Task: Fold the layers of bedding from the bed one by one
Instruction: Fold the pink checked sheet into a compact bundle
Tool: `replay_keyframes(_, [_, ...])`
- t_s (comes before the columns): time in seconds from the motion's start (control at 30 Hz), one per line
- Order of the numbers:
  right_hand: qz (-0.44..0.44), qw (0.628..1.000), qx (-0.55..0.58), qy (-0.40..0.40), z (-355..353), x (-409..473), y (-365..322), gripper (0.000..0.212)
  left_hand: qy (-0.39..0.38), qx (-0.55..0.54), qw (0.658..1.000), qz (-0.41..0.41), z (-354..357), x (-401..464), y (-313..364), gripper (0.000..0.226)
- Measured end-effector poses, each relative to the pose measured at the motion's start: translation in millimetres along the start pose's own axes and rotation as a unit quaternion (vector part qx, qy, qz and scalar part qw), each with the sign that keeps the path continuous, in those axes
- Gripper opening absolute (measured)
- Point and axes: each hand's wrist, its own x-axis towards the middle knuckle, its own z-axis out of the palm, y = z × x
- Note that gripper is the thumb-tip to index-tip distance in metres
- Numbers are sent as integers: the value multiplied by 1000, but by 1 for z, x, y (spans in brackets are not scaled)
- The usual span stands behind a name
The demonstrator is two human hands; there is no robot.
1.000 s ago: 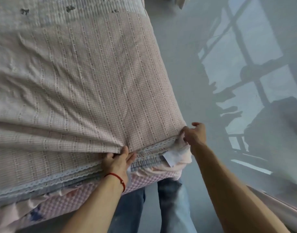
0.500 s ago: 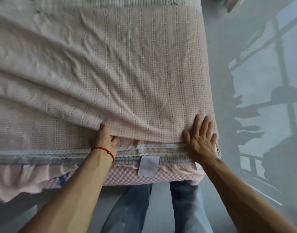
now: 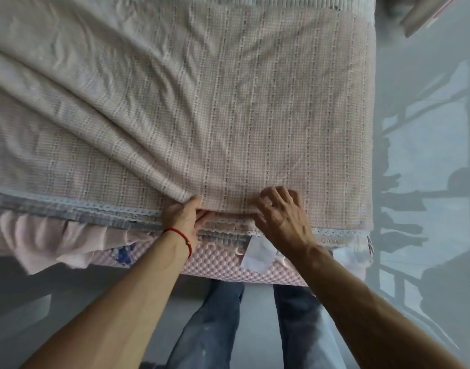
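Observation:
A pink checked top sheet [image 3: 255, 115] with pale stitched stripes covers the bed, creased in long diagonal folds on the left. My left hand [image 3: 184, 215], with a red cord on the wrist, pinches the sheet's near edge. My right hand [image 3: 280, 214] lies a little to its right with fingers curled into the same edge. Under the edge show a lace-trimmed layer [image 3: 100, 207], a ruffled pink layer [image 3: 50, 243] and a pink dimpled mattress pad [image 3: 220, 265].
A white label [image 3: 256, 255] hangs over the pad below my right hand. I stand at the bed's foot, my jeans [image 3: 209, 328] against it. Shiny grey floor [image 3: 425, 155] lies right of the bed, with something pale at the top right corner [image 3: 425, 14].
My right hand has slid left from the bed's right corner toward my left hand and curled its fingers into the sheet edge. My left hand still grips the edge.

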Motion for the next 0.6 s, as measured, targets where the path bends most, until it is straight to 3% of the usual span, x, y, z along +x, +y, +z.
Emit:
replay_keyframes(0.27, [-75, 996, 26, 28, -1, -19, 4, 27, -5, 19, 998, 67, -31, -4, 6, 13])
replay_keyframes(0.4, [-51, 997, 44, -36, 9, -21, -1, 22, -86, 73, 993, -41, -37, -2, 3, 18])
replay_keyframes(0.6, [-67, 989, 64, -113, -4, 13, 2, 14, -47, 54, 997, -15, -35, 1, 5, 14])
